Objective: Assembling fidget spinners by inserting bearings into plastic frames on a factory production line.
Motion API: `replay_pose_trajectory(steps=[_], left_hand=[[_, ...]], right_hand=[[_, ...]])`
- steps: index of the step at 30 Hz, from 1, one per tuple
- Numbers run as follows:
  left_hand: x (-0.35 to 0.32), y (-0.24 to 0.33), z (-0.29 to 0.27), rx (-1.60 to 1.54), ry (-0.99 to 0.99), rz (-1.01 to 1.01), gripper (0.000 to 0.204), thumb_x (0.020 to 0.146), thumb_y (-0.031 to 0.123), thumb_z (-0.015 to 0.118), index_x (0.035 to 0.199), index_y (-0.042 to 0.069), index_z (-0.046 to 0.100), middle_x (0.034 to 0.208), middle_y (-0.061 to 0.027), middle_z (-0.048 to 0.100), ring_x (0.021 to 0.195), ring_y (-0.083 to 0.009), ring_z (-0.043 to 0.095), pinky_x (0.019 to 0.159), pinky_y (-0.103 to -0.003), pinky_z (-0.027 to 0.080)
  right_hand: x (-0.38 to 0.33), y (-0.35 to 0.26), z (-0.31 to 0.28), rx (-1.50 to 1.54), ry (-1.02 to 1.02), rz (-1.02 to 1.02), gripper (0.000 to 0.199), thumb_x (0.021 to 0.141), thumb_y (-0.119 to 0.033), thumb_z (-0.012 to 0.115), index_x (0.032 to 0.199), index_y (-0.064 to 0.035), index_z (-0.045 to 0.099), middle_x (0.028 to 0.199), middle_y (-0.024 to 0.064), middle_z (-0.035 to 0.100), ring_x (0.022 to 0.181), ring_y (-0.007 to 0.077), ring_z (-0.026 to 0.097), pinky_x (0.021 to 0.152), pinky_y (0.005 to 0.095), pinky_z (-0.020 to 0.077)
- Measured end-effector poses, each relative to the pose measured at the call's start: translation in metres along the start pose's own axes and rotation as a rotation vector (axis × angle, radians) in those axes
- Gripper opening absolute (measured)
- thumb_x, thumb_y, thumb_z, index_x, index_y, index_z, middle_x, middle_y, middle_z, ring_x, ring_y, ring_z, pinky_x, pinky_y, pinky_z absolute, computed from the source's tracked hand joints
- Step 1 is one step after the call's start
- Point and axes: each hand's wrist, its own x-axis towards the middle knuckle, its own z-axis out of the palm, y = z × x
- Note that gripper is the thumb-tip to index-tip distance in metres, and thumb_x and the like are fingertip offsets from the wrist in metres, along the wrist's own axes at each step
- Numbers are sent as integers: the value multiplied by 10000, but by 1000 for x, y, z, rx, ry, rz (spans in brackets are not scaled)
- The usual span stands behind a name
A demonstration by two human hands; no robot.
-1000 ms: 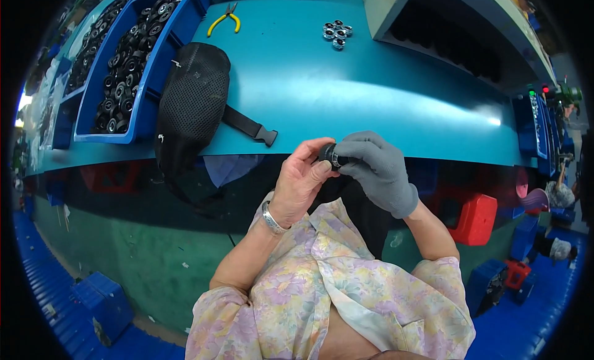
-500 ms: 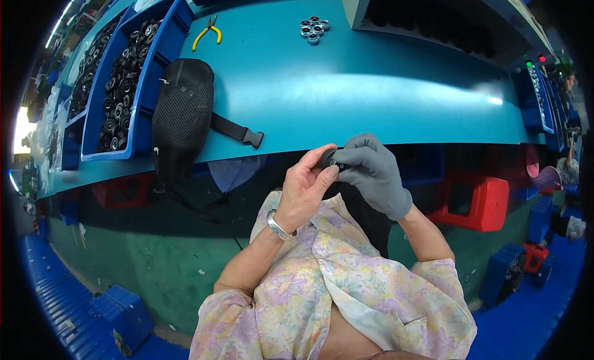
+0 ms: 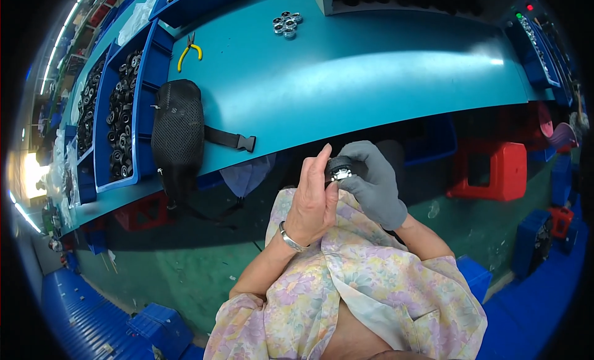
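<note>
A small round black wheel-like part with a silver metal centre (image 3: 340, 172) is held in front of my body, just off the table's near edge. My right hand (image 3: 378, 190), in a grey glove, is closed around it from the right. The bare left hand (image 3: 313, 205), with a silver bracelet at its wrist, is upright on the part's left side. Its fingers are stretched out, and the thumb tip is close to the part; whether it touches I cannot tell. Several silver round pieces (image 3: 287, 24) sit clustered on the teal table (image 3: 346, 81).
Blue bins (image 3: 139, 106) of black wheel-like parts stand at the left, beside a black mesh waist bag (image 3: 178, 128) with a buckle strap. Yellow-handled pliers (image 3: 190, 52) lie behind it. A red stool (image 3: 489, 170) is on the floor at the right. Another blue bin (image 3: 533, 51) stands far right.
My left fingers have straightened and come away from the part. The right hand keeps its hold, and the silver face now shows. The view has shifted, moving the table contents leftward.
</note>
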Motion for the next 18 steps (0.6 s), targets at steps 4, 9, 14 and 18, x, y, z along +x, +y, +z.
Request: replay_pose_trajectory(steps=[4, 9, 14, 18], left_hand=[[-5, 4, 5, 67, 40, 39, 439, 886, -3, 498, 1321, -35, 458, 1037, -186, 544, 801, -285, 597, 695, -350, 489], [-12, -6, 20, 70, 122, -43, 339, 863, -25, 538, 1202, -25, 535, 907, -157, 595, 692, -240, 618, 617, -324, 493], [-14, -22, 33, 25, 178, -186, 297, 840, -39, 523, 1136, -22, 547, 918, -212, 592, 771, -390, 616, 670, -419, 502], [-15, -31, 42, 57, 257, -216, 268, 838, -47, 521, 1103, -27, 562, 915, -221, 616, 789, -401, 627, 676, -410, 511]], right_hand=[[-7, 4, 2, -20, 40, -34, 284, 809, 9, 666, 1061, -19, 537, 986, 41, 536, 855, 94, 548, 747, 253, 491], [-10, 20, 8, 40, 87, 21, 236, 808, 10, 648, 1016, -24, 543, 948, 35, 531, 806, 82, 541, 690, 236, 483], [-4, 35, 13, 55, 172, 131, 141, 812, 3, 627, 936, -22, 564, 828, 14, 533, 736, 76, 540, 630, 234, 477], [3, 49, 16, -80, 194, 48, 100, 826, 5, 615, 916, -14, 574, 839, 31, 581, 733, 79, 553, 636, 245, 478]])
